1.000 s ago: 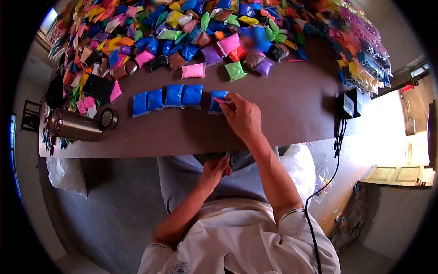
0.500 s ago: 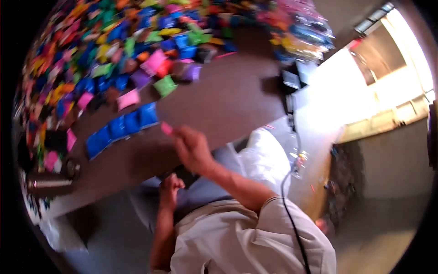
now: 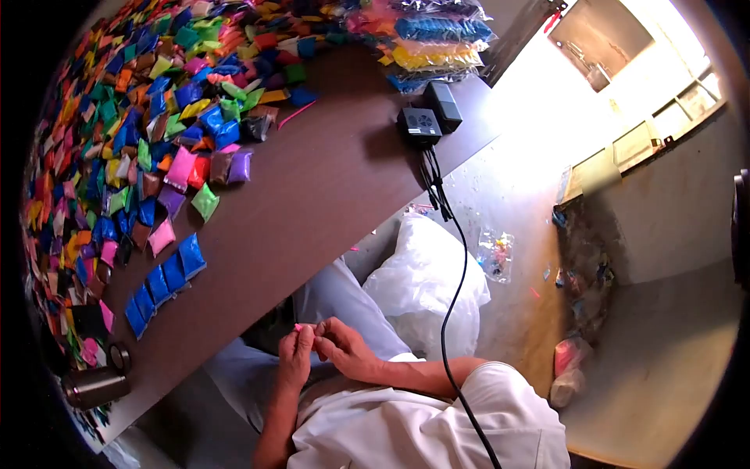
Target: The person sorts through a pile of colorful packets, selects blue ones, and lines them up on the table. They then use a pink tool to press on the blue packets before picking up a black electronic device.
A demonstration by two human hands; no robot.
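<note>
Above my lap, in front of the table's edge, my two hands meet. My left hand [image 3: 294, 356] is closed, with a small pink piece [image 3: 298, 328] showing at its fingertips; the piece is too small for me to tell its kind. Touching the left fingers, my right hand [image 3: 345, 352] is bent in a pinch, and whatever lies between its fingertips is hidden. A joined strip of blue packets [image 3: 160, 283] lies on the brown table [image 3: 273, 227], up and left of my hands. A pink packet [image 3: 162, 237] and a green packet [image 3: 205, 203] lie beyond it.
Many coloured packets [image 3: 148, 117] are heaped across the table's left side. Bagged stacks [image 3: 439, 56] stand at the back, near a black device [image 3: 420, 127] whose cable [image 3: 457, 297] runs over my right arm. A metal mug [image 3: 95, 386] stands lower left; a white plastic bag [image 3: 430, 281] sits beside my leg.
My right hand has come back from over the table to my left hand, above my lap. The pink piece has come with it. The camera view has turned and shifted.
</note>
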